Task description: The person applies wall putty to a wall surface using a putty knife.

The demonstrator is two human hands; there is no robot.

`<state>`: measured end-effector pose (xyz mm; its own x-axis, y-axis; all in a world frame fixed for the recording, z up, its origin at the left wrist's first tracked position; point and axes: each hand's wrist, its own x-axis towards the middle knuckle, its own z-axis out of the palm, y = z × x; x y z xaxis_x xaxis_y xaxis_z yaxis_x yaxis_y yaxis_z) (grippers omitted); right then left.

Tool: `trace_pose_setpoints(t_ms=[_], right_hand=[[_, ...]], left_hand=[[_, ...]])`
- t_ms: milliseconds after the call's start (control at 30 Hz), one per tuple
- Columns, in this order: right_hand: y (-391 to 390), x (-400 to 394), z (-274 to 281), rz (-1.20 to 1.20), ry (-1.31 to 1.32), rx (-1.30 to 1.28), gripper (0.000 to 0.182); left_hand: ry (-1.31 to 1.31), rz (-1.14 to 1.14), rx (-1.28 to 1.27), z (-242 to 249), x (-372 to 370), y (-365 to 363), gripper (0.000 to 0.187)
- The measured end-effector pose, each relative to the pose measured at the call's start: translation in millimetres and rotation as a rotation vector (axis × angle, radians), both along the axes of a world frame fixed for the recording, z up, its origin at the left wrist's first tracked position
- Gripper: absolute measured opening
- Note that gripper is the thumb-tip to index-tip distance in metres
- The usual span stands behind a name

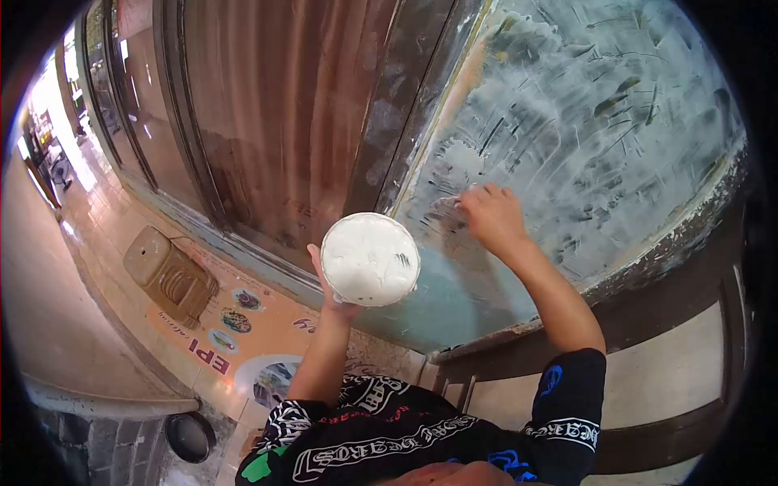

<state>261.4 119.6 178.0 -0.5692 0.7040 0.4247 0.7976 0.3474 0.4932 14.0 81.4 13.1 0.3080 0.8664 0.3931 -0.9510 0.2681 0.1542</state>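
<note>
Currently the two hands are well apart. The left hand (pixel 331 293) is wrapped around the side of a round tub (pixel 371 215), whose white paste (pixel 369 259) faces up, roughly level with its rim. That tub is held in front of the lower left edge of a wall panel (pixel 454 301) covered in white smears. Near the same edge, higher up, the right hand (pixel 493 215) has its fingers bent toward the smears; whether it grips anything, I cannot tell. Below, a brown stool (pixel 166 271) stands by the upper left corner of an orange floor banner (pixel 253 356).
</note>
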Motion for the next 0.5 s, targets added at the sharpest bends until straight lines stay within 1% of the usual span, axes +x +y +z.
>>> trace_pose_setpoints(t_ms=[33,100,133,167,200,267,300,367,400,433,467,500], right_hand=[[4.8,6.2,1.9,-0.001,0.004,0.004,0.012],[20.5,16.6,30.2,-0.086,0.049,0.024,0.011],[21.3,17.6,58.2,-0.082,0.112,0.139,0.01],[15.4,17.3,85.0,-0.079,0.172,0.251,0.01],[5.0,16.3,100.2,-0.083,0.171,0.248,0.01],[-7.7,12.0,118.4,0.083,0.431,0.373,0.008],[-7.8,11.5,107.7,0.086,0.428,0.372,0.008],[-5.9,13.9,61.2,0.185,0.326,0.173,0.009],[-3.5,13.9,36.0,0.188,0.322,0.172,0.009],[-0.7,13.2,9.7,0.128,0.175,0.115,0.008],[0.1,12.2,-2.7,0.065,0.031,0.06,0.008],[3.7,15.9,4.5,0.066,0.035,0.065,0.008]], left_hand=[[0.004,-0.001,0.004,-0.5,0.6,-0.2,0.097],[-0.025,-0.003,-0.027,-2.6,1.4,1.8,0.098],[-0.023,-0.006,-0.026,-2.3,1.5,1.5,0.098],[0.056,0.05,-0.06,-3.0,1.3,0.8,0.097],[0.135,0.105,-0.094,-4.3,0.7,-0.3,0.097],[0.144,0.129,-0.1,-10.7,-0.8,0.5,0.097],[0.153,0.156,-0.104,-13.3,-2.2,1.0,0.097],[0.105,0.139,-0.06,-14.3,-7.6,1.2,0.098],[0.063,0.119,-0.013,-14.0,-9.3,0.7,0.098],[0.061,0.122,-0.014,-12.7,-10.2,-0.6,0.098],[0.067,0.131,-0.03,-10.5,-11.7,-1.7,0.098],[0.076,0.14,-0.044,-8.1,-13.1,-1.4,0.098]])
